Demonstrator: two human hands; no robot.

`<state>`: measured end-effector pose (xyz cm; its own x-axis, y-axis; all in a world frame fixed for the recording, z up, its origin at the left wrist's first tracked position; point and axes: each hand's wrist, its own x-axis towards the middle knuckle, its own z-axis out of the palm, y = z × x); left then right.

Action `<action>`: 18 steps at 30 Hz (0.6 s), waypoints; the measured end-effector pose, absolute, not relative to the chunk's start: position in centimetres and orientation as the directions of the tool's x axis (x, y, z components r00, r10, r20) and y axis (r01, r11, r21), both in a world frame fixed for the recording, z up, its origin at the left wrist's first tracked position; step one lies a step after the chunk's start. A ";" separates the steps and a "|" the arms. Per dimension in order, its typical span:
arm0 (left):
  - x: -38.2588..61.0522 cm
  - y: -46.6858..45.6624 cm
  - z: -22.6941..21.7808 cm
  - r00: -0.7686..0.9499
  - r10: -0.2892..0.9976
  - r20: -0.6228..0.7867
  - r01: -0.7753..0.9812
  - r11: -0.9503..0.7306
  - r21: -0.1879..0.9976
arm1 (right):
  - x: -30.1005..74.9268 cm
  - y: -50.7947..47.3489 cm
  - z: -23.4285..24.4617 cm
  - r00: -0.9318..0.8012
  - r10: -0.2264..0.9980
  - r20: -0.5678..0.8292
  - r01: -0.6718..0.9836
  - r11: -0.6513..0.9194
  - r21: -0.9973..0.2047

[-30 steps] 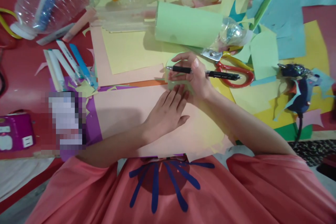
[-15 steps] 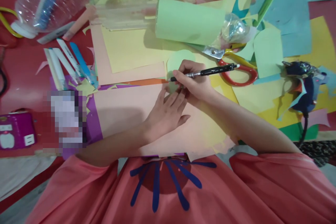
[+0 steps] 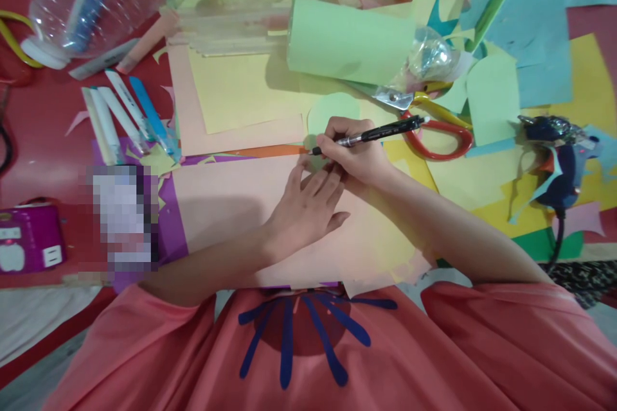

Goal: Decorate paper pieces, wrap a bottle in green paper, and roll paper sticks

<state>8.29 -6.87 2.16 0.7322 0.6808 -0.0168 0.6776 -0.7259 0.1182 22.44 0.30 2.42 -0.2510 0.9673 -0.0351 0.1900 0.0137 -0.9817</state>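
My right hand (image 3: pixel 357 153) grips a black pen (image 3: pixel 380 131), its tip pointing left at the lower left edge of a rounded light-green paper piece (image 3: pixel 333 110). Flat on the pink paper (image 3: pixel 226 196) lies my left hand (image 3: pixel 311 200), fingers stretched out and fingertips over the lower part of the green piece. The two hands touch or nearly touch, and they hide part of that piece. Just beyond the right hand are scissors (image 3: pixel 436 131) with red and yellow handles, their blades partly under a light-green paper-covered cylinder (image 3: pixel 349 38).
Clear plastic bottles (image 3: pixel 108 3) lie along the back. Several markers (image 3: pixel 113 122) and a blurred-out rectangular object (image 3: pixel 123 218) are at the left, near a purple box (image 3: pixel 31 239). A dark glue gun (image 3: pixel 562 160) with a cord rests at the right among paper scraps.
The pen has tilted slightly, its rear end shifting left and its tip a little lower. My right hand has moved slightly with it; my left hand stays put.
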 end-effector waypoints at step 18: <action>8.2 -6.9 2.1 0.739 0.673 0.027 0.668 -0.738 0.096 | 22.6 0.3 2.4 -0.245 0.969 -0.039 0.215 0.016 -0.976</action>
<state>8.17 -6.88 2.12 0.7391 0.6731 0.0269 0.6683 -0.7377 0.0962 22.57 0.34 2.40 -0.2447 0.9688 -0.0385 0.2154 0.0155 -0.9764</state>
